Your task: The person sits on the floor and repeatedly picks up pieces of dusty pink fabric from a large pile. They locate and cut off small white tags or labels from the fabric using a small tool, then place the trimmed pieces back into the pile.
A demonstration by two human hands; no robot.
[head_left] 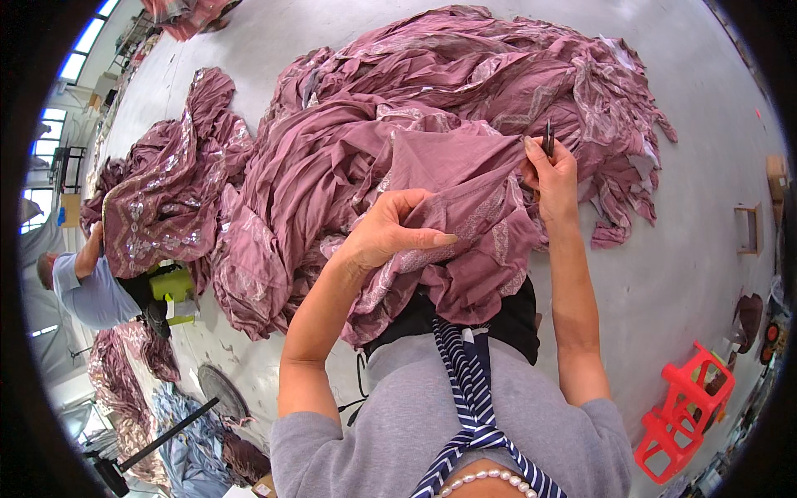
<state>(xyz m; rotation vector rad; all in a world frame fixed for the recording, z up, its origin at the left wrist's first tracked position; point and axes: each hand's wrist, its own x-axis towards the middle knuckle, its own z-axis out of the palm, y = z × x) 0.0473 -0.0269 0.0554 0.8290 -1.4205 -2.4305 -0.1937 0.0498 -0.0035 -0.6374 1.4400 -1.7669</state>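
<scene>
A mauve cloth [465, 170] with pale patterned bands is spread between my two hands, in front of my waist. My left hand [386, 232] grips it, the thumb stretched over the cloth and most of the other fingers hidden behind it. At the upper right edge, my right hand [554, 178] pinches the cloth between thumb and fingertips. A slim black tool [548, 137] sticks up out of that same hand; its kind is not clear. The lower part of the cloth hangs down in folds against my dark trousers.
A large heap of the same mauve cloth [490, 62] lies ahead on a pale surface. At the left another person [91, 286] handles a patterned mauve length [162, 207]. A red plastic stool [685, 411] lies at the lower right. Blue-grey cloth [191, 444] is piled lower left.
</scene>
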